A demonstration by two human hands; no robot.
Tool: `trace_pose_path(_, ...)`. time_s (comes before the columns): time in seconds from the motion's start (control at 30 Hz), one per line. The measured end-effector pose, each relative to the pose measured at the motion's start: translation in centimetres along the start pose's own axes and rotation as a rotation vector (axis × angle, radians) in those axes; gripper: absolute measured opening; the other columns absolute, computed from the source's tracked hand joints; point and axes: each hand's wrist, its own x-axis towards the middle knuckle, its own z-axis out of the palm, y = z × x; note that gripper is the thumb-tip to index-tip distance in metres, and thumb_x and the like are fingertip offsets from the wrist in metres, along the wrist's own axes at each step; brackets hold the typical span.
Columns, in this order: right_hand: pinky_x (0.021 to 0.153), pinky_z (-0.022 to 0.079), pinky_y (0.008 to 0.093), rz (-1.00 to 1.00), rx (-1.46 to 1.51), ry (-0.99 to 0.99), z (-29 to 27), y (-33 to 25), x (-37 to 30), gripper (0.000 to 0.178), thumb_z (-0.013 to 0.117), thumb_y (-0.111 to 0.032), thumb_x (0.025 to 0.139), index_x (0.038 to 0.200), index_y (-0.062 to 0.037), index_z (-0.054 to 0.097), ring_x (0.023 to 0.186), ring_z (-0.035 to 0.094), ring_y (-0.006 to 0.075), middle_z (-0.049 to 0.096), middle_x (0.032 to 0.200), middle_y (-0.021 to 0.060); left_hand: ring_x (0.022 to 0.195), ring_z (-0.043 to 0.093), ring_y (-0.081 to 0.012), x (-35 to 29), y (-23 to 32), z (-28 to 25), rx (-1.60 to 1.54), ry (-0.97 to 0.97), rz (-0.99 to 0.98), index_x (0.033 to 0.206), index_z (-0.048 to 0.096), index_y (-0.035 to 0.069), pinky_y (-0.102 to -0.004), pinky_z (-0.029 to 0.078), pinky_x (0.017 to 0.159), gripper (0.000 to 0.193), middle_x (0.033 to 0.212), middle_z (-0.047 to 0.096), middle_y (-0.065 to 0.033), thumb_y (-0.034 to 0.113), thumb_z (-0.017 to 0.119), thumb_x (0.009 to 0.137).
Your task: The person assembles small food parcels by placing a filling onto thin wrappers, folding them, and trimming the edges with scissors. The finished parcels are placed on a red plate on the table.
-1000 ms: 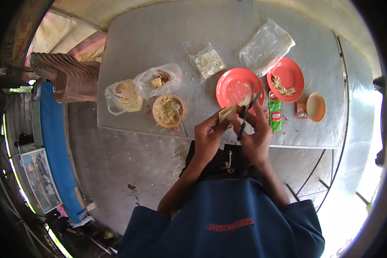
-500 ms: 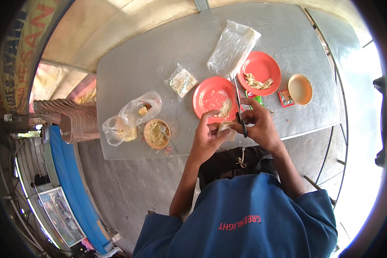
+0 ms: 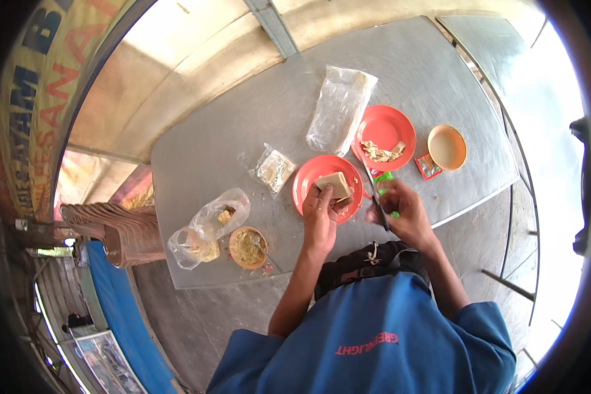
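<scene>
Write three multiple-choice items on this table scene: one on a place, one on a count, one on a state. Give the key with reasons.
1. Where is the pale block? A over the nearer red plate B in the small orange bowl C on the floor
2. How many red plates are there? A one B two C four
3. What does the right hand hold? A nothing B a spoon C a knife

Key: 1 A, the left hand holds it above that plate. 2 B, a farther red plate lies beside it. 3 C, the blade juts from the closed hand.
</scene>
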Motion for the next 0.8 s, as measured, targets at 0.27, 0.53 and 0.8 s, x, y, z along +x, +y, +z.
trace_pose_path(0.27,0.068,0.044,0.0249,0.200,0.256,-0.357,0.3,-0.6,-0.7,0.044,0.089,-0.023,0.079,0.100,-0.0049,0.055,0.080,0.058,0.0075,0.061,0.088,-0.0003,0.083,0.069,-0.0197,0.5,3.2,-0.6,0.073,-0.117,0.064,0.120,0.051,0.003,-0.0347,0.059,0.072,0.020,0.103,0.066,-0.0105,0.015,0.047,0.104)
trace_pose_path(0.53,0.070,0.052,0.0259,0.215,0.311,-0.457,-0.2,-0.4,-1.1,0.042,0.086,-0.021,0.081,0.101,-0.0018,0.054,0.079,0.067,0.0127,0.066,0.087,0.0057,0.084,0.068,-0.0196,0.4,3.5,-1.5,0.111,-0.190,0.008,0.118,0.052,0.002,-0.0345,0.059,0.073,0.021,0.103,0.064,-0.0103,0.014,0.048,0.102)
trace_pose_path(0.8,0.066,0.054,0.0257,0.206,0.492,-0.507,-1.1,0.0,-1.9,0.044,0.083,-0.027,0.084,0.103,-0.0014,0.054,0.077,0.069,0.0153,0.068,0.087,0.0095,0.084,0.067,-0.0184,0.4,4.1,-1.1,0.450,-0.421,-0.040,0.119,0.049,0.003,-0.0354,0.058,0.077,0.018,0.100,0.063,-0.0094,0.013,0.044,0.105)
